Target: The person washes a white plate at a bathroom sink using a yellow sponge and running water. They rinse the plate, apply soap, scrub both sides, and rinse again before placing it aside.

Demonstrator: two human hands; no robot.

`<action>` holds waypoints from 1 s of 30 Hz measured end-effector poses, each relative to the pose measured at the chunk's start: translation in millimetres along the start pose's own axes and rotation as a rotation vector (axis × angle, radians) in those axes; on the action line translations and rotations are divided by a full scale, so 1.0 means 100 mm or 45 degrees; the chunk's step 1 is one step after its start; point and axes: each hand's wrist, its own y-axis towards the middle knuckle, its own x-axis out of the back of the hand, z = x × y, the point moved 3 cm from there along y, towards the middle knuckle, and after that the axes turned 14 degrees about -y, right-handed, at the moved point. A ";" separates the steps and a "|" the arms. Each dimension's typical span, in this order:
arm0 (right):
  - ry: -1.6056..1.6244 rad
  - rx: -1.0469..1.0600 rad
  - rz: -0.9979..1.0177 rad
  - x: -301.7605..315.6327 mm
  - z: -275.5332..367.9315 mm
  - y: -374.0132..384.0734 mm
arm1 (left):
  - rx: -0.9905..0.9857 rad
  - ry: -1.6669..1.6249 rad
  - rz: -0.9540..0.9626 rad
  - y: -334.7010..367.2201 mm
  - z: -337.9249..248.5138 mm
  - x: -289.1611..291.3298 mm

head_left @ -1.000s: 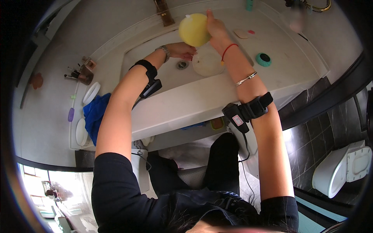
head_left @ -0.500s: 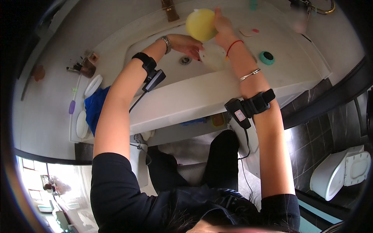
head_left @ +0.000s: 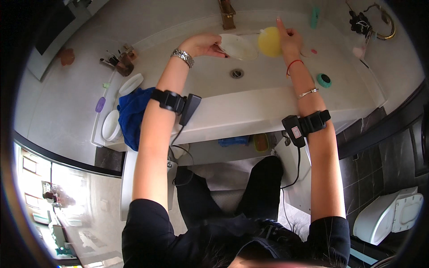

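Note:
Over the sink basin (head_left: 201, 80), my left hand (head_left: 206, 45) grips the left rim of a white plate (head_left: 240, 47) between thumb and fingers. The plate is tilted below the brown tap (head_left: 227, 15). To its right, my right hand (head_left: 291, 42) is closed on the edge of a round yellow thing (head_left: 269, 42); it may be a small bowl or a sponge, I cannot tell. A small white tip sticks out at its upper left. The plate and the yellow thing are apart. The drain (head_left: 237, 73) lies uncovered nearer me.
Left of the basin are a blue cloth (head_left: 134, 114), white lidded tubs (head_left: 111, 126), a purple item (head_left: 100, 104) and a brush holder (head_left: 124, 66). On the right rim sits a teal round object (head_left: 324, 80). A green bottle (head_left: 314, 18) stands at the back.
My right hand has moved right with the yellow thing, away from the plate. My left hand has raised the plate toward the tap. The whole view has also shifted.

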 end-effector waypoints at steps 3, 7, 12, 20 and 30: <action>-0.097 0.309 -0.219 0.06 0.14 -0.05 | -0.041 -0.060 -0.043 -0.13 0.04 -0.05; -0.194 0.816 -0.400 0.07 0.37 -0.20 | -0.077 -0.300 0.002 -0.16 0.09 -0.07; -0.298 1.111 -0.267 -0.01 0.55 -0.38 | -0.117 -0.596 0.054 -0.14 0.15 -0.14; -0.266 1.079 -0.184 -0.18 0.42 -0.29 | -0.275 -0.768 -0.034 -0.17 0.13 -0.17; -0.480 1.082 -0.124 -0.11 0.37 -0.24 | -0.409 -0.619 -0.066 -0.19 0.13 -0.28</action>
